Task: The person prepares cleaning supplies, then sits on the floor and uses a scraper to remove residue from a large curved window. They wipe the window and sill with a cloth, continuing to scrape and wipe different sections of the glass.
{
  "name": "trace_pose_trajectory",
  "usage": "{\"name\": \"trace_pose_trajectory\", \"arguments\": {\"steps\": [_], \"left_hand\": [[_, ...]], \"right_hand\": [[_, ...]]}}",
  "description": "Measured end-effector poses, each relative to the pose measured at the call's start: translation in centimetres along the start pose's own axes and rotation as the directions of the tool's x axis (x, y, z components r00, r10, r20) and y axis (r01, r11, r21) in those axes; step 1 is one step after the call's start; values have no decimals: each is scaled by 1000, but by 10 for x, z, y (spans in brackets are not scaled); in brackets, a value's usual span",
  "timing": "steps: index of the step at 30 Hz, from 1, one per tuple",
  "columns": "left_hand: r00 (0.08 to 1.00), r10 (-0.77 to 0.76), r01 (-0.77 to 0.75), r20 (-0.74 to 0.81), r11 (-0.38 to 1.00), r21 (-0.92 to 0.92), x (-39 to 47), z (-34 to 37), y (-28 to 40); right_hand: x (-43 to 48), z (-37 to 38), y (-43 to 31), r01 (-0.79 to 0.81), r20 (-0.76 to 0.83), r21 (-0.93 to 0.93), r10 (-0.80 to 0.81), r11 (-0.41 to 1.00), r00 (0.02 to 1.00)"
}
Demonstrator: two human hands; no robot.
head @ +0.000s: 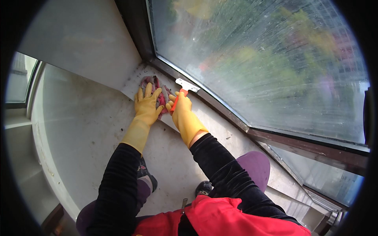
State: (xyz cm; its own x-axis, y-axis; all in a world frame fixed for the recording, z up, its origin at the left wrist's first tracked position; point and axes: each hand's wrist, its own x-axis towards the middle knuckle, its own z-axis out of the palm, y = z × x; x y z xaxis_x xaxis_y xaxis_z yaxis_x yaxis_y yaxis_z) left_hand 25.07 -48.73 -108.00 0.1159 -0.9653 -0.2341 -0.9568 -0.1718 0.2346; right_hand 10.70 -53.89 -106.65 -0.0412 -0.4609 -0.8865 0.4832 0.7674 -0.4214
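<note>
My left hand [146,105], in a yellow rubber glove, lies spread on a crumpled red and grey cloth [154,85] on the light window ledge. Its fingers are apart and press flat on the cloth. My right hand [183,110], in a matching glove, is closed around the orange handle of a scraper [187,85]. The scraper's wide metal head points away from me, over the dark lower frame of the window. Part of the handle is hidden by my right fingers.
A large wet, streaked window pane [254,67] rises ahead and to the right in a dark frame [218,107]. A pale wall panel [85,41] stands at the left. Specks of dirt lie on the floor [103,124] and ledge. My shoes are below my arms.
</note>
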Motion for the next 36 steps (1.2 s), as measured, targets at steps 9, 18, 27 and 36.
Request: {"name": "trace_pose_trajectory", "arguments": {"steps": [9, 18, 27, 36], "left_hand": [[968, 244, -235, 53, 962, -140, 15, -74, -53], [875, 429, -416, 225, 903, -105, -81, -154, -60], [921, 342, -256, 183, 890, -377, -199, -186, -60], [955, 250, -99, 161, 778, -620, -202, -143, -74]], "right_hand": [[-22, -38, 6, 59, 135, -142, -40, 988, 990], [-79, -60, -5, 414, 396, -314, -279, 854, 875], [-50, -22, -48, 398, 191, -366, -351, 841, 917], [54, 107, 24, 465, 384, -150, -382, 872, 840]]}}
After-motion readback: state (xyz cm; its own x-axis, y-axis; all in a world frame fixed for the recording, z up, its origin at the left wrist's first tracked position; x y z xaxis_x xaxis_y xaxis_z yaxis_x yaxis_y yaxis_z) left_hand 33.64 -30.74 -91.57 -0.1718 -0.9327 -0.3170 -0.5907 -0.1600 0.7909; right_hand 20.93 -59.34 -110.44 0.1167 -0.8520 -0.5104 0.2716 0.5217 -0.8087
